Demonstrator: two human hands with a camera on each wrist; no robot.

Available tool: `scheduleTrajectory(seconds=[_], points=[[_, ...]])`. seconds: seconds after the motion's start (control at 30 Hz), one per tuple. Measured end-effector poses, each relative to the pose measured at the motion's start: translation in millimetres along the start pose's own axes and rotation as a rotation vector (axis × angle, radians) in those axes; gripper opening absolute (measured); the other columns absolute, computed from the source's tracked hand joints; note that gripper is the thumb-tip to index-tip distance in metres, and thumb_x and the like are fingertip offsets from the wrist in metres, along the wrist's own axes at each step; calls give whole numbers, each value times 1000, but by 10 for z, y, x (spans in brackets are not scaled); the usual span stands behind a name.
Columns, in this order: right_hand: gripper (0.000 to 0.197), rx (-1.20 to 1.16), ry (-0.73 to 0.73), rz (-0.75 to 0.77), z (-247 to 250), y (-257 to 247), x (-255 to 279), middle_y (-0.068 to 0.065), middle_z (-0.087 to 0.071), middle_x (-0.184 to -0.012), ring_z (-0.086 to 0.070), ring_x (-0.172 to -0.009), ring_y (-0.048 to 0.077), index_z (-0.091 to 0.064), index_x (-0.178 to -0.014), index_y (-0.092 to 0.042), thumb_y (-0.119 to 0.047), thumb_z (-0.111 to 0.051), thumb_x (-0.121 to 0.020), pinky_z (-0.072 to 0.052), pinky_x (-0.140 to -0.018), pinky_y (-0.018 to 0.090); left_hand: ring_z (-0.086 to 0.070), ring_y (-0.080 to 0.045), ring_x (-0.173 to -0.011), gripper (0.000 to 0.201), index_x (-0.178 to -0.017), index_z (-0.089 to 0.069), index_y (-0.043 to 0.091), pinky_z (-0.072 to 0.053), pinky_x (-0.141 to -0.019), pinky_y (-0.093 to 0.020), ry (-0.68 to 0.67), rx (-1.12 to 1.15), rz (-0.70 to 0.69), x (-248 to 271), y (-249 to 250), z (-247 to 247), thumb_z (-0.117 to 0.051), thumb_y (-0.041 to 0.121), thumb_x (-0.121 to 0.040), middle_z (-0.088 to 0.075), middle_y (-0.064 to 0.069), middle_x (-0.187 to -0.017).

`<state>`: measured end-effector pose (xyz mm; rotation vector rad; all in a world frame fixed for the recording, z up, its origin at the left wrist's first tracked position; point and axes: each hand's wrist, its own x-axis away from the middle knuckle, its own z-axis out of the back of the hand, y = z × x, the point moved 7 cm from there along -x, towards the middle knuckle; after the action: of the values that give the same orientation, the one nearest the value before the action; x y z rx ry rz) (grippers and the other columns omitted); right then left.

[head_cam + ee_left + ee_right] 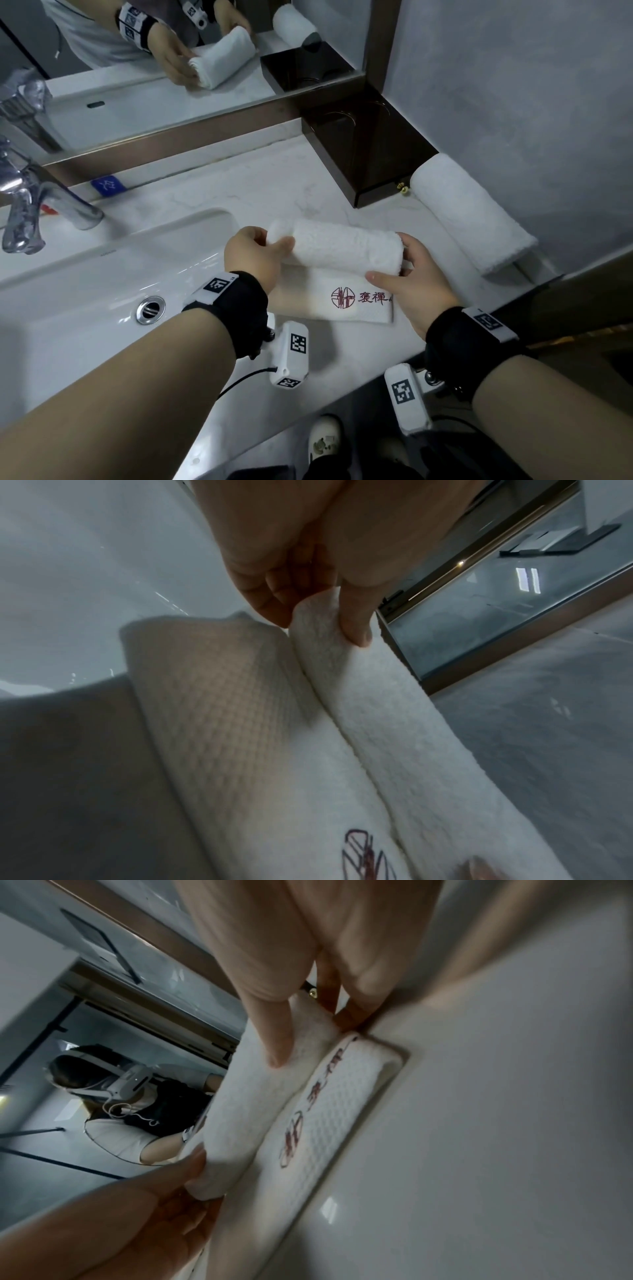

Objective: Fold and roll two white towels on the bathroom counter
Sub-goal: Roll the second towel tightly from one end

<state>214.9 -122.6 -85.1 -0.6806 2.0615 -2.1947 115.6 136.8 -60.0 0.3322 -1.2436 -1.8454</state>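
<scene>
White towel [346, 248] roll lengthwise left-right

Half-rolled towel [346, 301]: red round emblem, red characters 褒禅. Wrist bands: black-white square markers.

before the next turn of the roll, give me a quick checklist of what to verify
1. Left hand grips the left end of the half-rolled white towel: ok.
2. Right hand grips its right end: ok.
3. Flat tail with the red embroidered logo lies smooth on the white marble counter: ok.
4. Roll ends even: cannot tell, the hands cover them.
5. Finished rolled white towel near the grey wall is out of the way: ok.
6. Tail clear of the white sink basin: ok.
</scene>
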Motion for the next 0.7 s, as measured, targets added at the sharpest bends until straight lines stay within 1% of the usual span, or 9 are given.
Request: scheduleTrajectory(seconds=[0.1,0.2,0.27,0.37,0.47,0.53,0.6,0.63,0.7], points=[[69,119,71,28,39,-71,-18,-8,-68,-107,-67,-96,16,-55,-112,-50,-11,-81,-62,-58,-80,47,-61,-22,-75,29,-91,-63,12,-50,-65,-33,-41,24,-5,24,-32,-47,-77,34,-80,-64,0,-84],[70,185,80,52,66,-145,-57,-9,-66,-109,-65,-99,14,-52,-115,-50,-11,-81,-66,-56,-86,46,-67,-28,-88,27,-96,-65,10,-56,-82,-44,-61,35,-8,40,-42,-63,-72,34,-86,-70,-8,-96],[72,258,72,72,77,-193,-79,-10,-62,-117,-61,-105,11,-48,-122,-45,-13,-82,-68,-52,-92,41,-67,-32,-89,26,-95,-66,10,-55,-85,-47,-73,22,-20,40,-20,-78,-66,35,-91,-71,-11,-96],[90,529,185,97,77,-258,-47,-5,-38,-134,-42,-112,9,-32,-137,-39,-15,-83,-67,-37,-97,26,-65,-29,-74,36,-92,-65,9,-53,-70,-39,-123,-33,-42,42,49,-134,-62,44,-90,-69,-9,-84],[77,908,335,300,-73,-467,111,8,-35,-127,-36,-111,27,-40,-127,-22,-18,-84,-63,-35,-94,35,-63,-20,-71,45,-94,-61,13,-45,-60,-31,-110,-77,-33,26,105,-151,-66,56,-82,-67,-1,-83],[41,1042,228,569,-351,-600,241,9,-49,-109,-43,-100,31,-57,-99,-13,-17,-81,-66,-41,-88,42,-57,-13,-66,46,-86,-57,15,-37,-54,-27,-81,-137,-26,-7,157,-143,-68,59,-80,-60,4,-77],[15,1088,-1,747,-651,-609,332,5,-56,-95,-48,-93,28,-64,-81,-10,-16,-76,-72,-46,-82,44,-44,-15,-51,48,-66,-46,17,-28,-47,-29,-81,-224,-23,-44,222,-145,-67,59,-80,-46,6,-60],[12,1089,-132,749,-780,-556,337,4,-58,-97,-48,-96,27,-67,-84,-9,-16,-72,-76,-46,-85,43,-38,-19,-47,52,-60,-39,18,-26,-45,-29,-90,-258,-14,-61,243,-144,-68,57,-79,-39,4,-54],[31,1092,-412,638,-1013,-358,301,5,-58,-120,-44,-114,27,-67,-109,-7,-18,-66,-80,-35,-102,37,-32,-24,-47,53,-53,-36,18,-24,-43,-27,-114,-308,-1,-88,280,-145,-69,53,-75,-35,-3,-52]])
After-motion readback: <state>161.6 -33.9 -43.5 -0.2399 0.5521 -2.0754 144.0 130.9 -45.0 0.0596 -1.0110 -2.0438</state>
